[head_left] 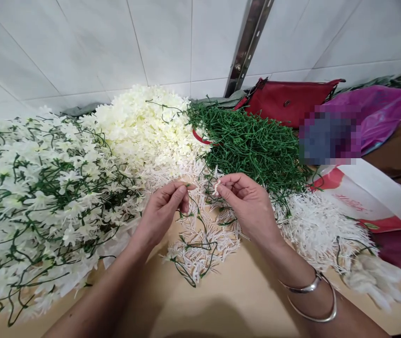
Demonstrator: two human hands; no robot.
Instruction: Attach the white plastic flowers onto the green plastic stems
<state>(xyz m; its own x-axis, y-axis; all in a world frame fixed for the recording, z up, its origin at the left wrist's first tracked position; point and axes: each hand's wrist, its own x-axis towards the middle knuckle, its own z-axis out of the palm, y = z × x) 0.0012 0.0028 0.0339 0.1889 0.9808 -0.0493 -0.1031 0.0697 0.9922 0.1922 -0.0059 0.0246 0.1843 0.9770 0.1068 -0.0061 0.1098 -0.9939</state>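
My left hand [165, 206] pinches the tip of a thin green plastic stem [188, 217] that trails down toward the table. My right hand [248, 202], with silver bangles on its wrist, pinches a small white flower piece [216, 188] between thumb and forefinger. The two hands are close together above a scatter of white spiky plastic parts [200, 244] on the tan table [221, 300].
Assembled white flower vines [42, 197] fill the left. A heap of loose cream petals [147, 126] lies behind, and a pile of bare green stems [257, 145] sits to its right. A red bag [288, 101], a purple plastic bag [380, 110] and a red-and-white bag [369, 197] lie at right.
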